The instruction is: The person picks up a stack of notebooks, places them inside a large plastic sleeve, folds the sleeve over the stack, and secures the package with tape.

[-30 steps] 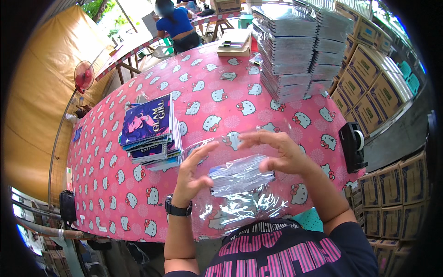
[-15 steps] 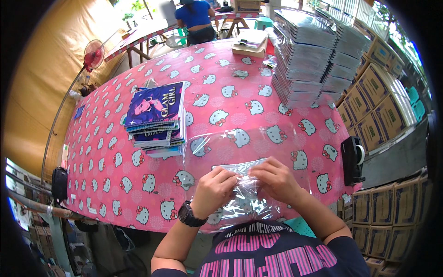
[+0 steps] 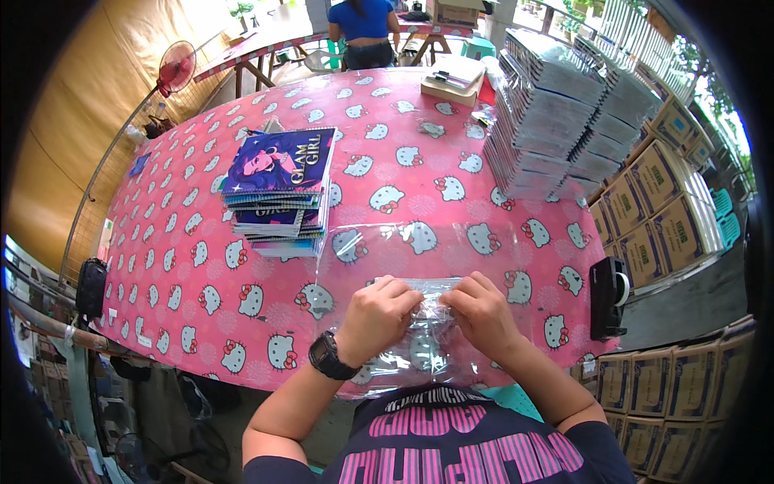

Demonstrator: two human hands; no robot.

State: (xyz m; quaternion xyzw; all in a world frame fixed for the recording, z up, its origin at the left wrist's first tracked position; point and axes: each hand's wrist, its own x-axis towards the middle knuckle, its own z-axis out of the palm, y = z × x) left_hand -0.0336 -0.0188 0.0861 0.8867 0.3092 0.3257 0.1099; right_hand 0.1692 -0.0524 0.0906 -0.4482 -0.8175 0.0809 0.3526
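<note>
Near the table's front edge, my left hand (image 3: pixel 379 313) and my right hand (image 3: pixel 481 313) pinch the far edge of a clear plastic bag (image 3: pixel 429 355). The fingers of both are curled closed, with a narrow gap between the two hands. The film is crinkled and shiny, and it spreads toward my body. Beyond my hands a flat clear plastic sheet (image 3: pixel 451 242) lies over the tablecloth. To its left stands a stack of spiral notebooks (image 3: pixel 278 165) with purple covers, somewhat unevenly piled.
Tall piles of plastic-wrapped spiral notebooks (image 3: pixel 548 121) stand at the far right of the pink table (image 3: pixel 201 331). A black tape dispenser (image 3: pixel 606 302) sits at the right edge, a black case (image 3: pixel 93 286) at the left. Cartons (image 3: pixel 645 234) line the right side. Another person (image 3: pixel 364 32) is at a far table.
My view has shifted slightly. Both hands keep hold of the plastic bag, their fingers drawn tighter along its edge. The person at the far table now appears more upright.
</note>
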